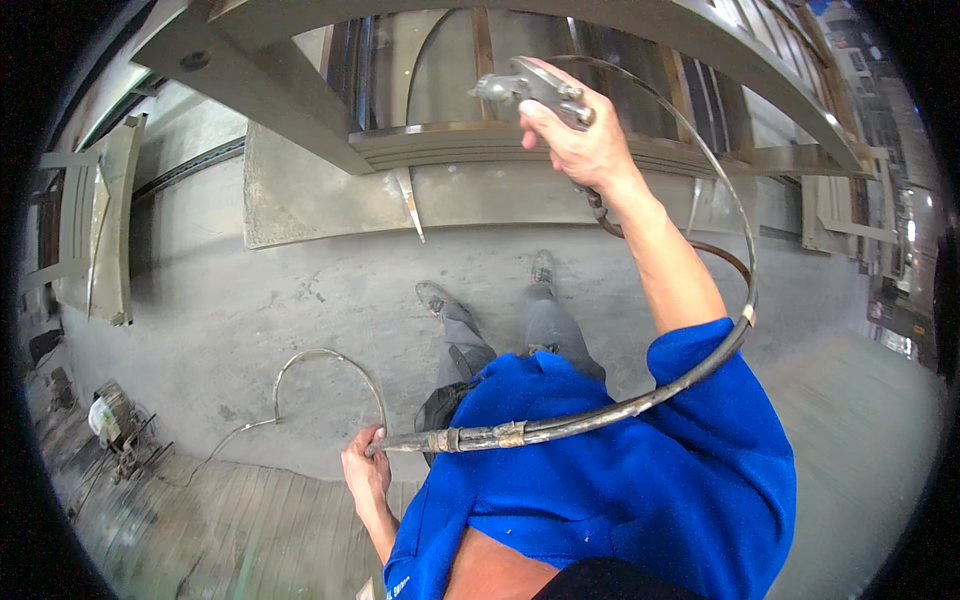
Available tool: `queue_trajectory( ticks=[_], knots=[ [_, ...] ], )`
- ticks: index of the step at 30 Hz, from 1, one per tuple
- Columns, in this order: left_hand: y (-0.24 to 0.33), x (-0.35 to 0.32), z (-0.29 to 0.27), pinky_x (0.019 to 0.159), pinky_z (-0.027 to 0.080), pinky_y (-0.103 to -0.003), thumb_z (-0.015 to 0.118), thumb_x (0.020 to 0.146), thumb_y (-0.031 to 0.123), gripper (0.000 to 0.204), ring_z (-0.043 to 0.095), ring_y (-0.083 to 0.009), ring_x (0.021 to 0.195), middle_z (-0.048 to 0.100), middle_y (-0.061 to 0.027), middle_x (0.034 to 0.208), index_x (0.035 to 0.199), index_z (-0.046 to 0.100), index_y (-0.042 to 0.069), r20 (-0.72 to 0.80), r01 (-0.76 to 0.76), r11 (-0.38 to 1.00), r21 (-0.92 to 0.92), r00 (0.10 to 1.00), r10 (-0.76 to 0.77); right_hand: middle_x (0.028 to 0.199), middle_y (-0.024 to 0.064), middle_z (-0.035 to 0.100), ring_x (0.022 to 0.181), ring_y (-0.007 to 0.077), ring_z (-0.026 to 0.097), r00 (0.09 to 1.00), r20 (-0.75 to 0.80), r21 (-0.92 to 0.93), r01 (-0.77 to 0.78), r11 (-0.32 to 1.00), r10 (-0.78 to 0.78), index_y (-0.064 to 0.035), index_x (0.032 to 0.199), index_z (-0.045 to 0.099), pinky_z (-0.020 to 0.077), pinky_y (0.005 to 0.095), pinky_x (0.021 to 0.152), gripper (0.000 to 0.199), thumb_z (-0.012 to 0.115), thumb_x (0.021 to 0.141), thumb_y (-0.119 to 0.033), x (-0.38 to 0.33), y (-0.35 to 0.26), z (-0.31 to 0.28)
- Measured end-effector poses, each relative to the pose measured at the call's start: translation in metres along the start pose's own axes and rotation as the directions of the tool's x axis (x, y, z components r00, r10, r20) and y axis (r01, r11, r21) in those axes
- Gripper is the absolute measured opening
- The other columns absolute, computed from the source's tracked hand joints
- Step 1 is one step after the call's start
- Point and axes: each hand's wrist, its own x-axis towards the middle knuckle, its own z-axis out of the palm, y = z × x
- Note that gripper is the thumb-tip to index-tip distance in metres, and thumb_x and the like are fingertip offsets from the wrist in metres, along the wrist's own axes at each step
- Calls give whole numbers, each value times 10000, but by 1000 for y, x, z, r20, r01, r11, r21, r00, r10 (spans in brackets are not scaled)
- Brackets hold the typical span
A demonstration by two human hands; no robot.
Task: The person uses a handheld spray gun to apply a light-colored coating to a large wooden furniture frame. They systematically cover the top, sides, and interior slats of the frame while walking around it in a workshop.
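Head view: R fingers [545,120] wrapped rnd spray gun [528,85], L fingers [364,438] curled on hose [480,437].

Dull metal spray gun [528,84]; matt cloth shirt [620,480]

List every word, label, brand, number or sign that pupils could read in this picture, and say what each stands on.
Blue shirt: small white lettering near the picture's lower edge, slanted; I don't copy out its words.
Spray gun in the right hand: no lettering can be made out.
Hose bundle: no readable marks.
Equipment at the right rim: too small and blurred to read.
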Motion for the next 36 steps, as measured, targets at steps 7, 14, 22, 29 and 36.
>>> queue_trajectory(
  ticks=[7,14,22,29,36],
  knots=[
    [127,-94,112,860,559,-411,685,902,87,204,741,-339,949,756,-200,968,1087,771,84,-25,200,976,84,980,-198,737,-6,639,708,82,632,967,178,8,185,983,-184,-120,1442,596,524,275,717,493,672,975,-255,70,109,-106],
    [203,-133,207,867,553,-432,719,944,197,197,729,-360,985,748,-215,1021,1084,773,71,14,261,965,38,965,-261,971,144,764,869,257,739,923,238,-298,365,882,-302,-142,1368,640,596,386,749,469,698,933,-307,102,129,-147],
    [175,-114,178,842,553,-432,703,961,257,223,735,-360,944,748,-218,974,1093,775,93,24,317,947,50,948,-318,874,51,727,808,93,694,958,-284,-60,25,998,-40,-59,1246,679,478,245,501,293,641,1007,-225,58,136,-213],
    [64,22,39,734,542,-398,695,978,274,243,678,-236,731,721,-192,775,1002,758,40,-266,117,992,55,959,-98,889,54,704,715,93,659,902,-431,-14,-41,999,31,-16,1429,564,451,223,452,468,648,993,-168,-22,103,-95],
    [-85,179,-214,658,517,-347,744,959,242,203,623,-169,660,706,-125,728,936,734,40,-523,-280,959,43,812,261,919,56,686,749,123,688,586,-793,74,-183,980,169,-61,1391,567,461,234,447,393,641,1019,-166,-58,26,100]
  ],
)
